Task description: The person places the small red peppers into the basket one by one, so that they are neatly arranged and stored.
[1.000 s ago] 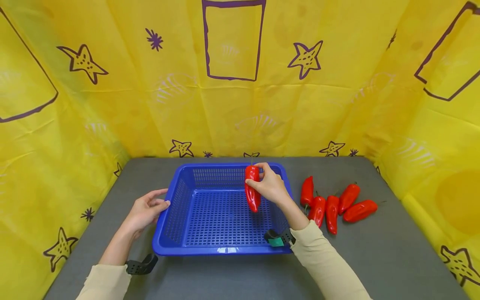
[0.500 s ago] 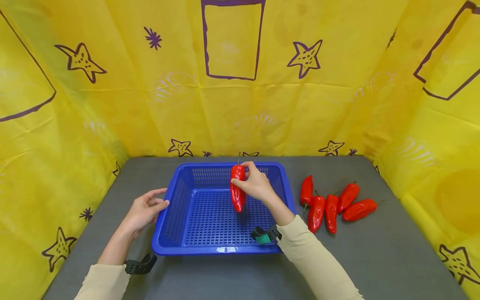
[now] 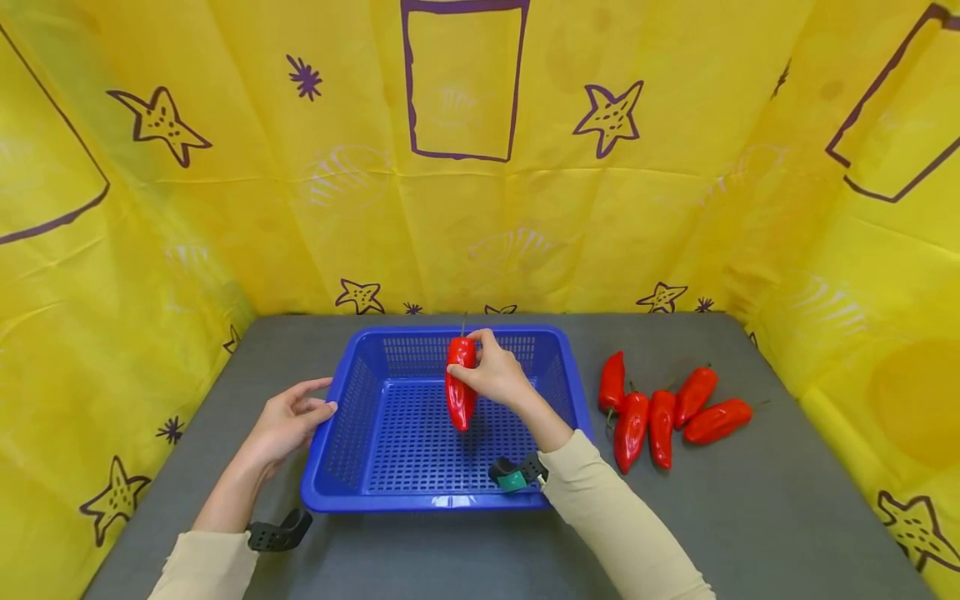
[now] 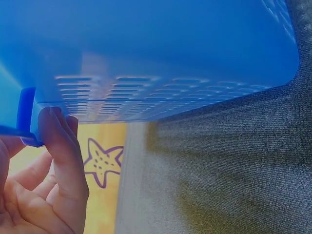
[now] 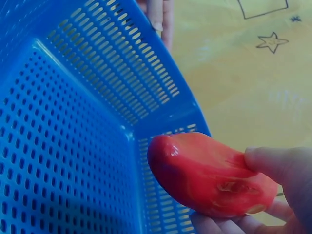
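My right hand (image 3: 498, 372) pinches a glossy red pepper (image 3: 459, 396) between thumb and fingers, stem up and tip down, over the inside of a blue plastic basket (image 3: 435, 502). In the right wrist view the pepper (image 5: 209, 175) overlaps the slotted basket wall (image 5: 112, 58), with the thumb on one side and fingers on the other. My left hand (image 3: 281, 429) holds the basket's left rim. The left wrist view shows its fingers (image 4: 63, 156) bent up under the rim, outside the slotted wall. The basket's perforated floor is bare.
Several more red peppers (image 3: 662, 429) lie on the grey table (image 3: 780, 492) to the right of the basket. A yellow cloth (image 3: 465, 225) with purple starfish drawings stands behind and along both sides. Black straps with a camera (image 3: 281, 533) sit at the wrists.
My right hand has carried the pepper leftward, from the basket's right side to about its middle, and slightly lower. My left hand stays at the rim.
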Available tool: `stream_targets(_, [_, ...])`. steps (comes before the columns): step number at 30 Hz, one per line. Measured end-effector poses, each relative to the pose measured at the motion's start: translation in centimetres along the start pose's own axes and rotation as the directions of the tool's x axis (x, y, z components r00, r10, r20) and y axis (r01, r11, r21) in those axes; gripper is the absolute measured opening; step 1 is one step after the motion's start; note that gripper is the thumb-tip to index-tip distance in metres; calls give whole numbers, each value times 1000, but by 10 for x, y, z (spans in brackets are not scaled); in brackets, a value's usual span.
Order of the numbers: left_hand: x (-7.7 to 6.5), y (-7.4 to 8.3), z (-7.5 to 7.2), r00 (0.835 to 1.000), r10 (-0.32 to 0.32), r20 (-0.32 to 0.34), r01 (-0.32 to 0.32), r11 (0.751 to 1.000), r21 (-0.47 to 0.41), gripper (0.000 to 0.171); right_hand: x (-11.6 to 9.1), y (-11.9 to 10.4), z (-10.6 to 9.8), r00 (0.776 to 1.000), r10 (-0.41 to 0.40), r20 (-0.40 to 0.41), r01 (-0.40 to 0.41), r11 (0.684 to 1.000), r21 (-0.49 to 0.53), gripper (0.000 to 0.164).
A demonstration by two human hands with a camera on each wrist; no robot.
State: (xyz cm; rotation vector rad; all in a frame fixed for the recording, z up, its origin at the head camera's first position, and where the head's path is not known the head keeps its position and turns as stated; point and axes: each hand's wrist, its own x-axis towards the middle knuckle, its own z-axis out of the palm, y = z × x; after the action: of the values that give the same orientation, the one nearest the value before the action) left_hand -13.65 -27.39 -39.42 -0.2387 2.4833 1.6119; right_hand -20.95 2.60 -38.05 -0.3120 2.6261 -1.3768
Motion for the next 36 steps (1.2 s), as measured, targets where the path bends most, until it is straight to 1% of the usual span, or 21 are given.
stream_targets(7, [-2, 0, -2, 1000, -3, -7, 3, 1000, -6, 60, 4, -4, 7, 999, -2, 32, 0, 999, 54, 59])
stream_targets(13, [-2, 0, -4, 1000, -10, -13, 10, 1000, 9, 60, 8, -10, 13, 997, 2, 81, -6, 999, 50, 56])
stream_targets(17, [-1, 0, -3, 1000, -7, -2, 7, 1000, -9, 61, 9, -14, 18, 993, 6, 119, -14, 998, 66, 54])
stream_targets(21, [0, 1, -2, 1000, 0, 7, 0, 1000, -22, 61, 11, -18, 23, 988, 2, 151, -11, 998, 62, 53])
stream_targets(29, [2, 3, 1, 1000, -15, 6, 15, 1000, -12, 60, 17, -26, 38, 983, 4, 183, -11, 999, 39, 53])
stream_targets(36, [1, 1, 1, 1000, -17, -1, 17, 1000, -9, 60, 21, -27, 50, 968, 22, 250, -28, 999, 21, 55])
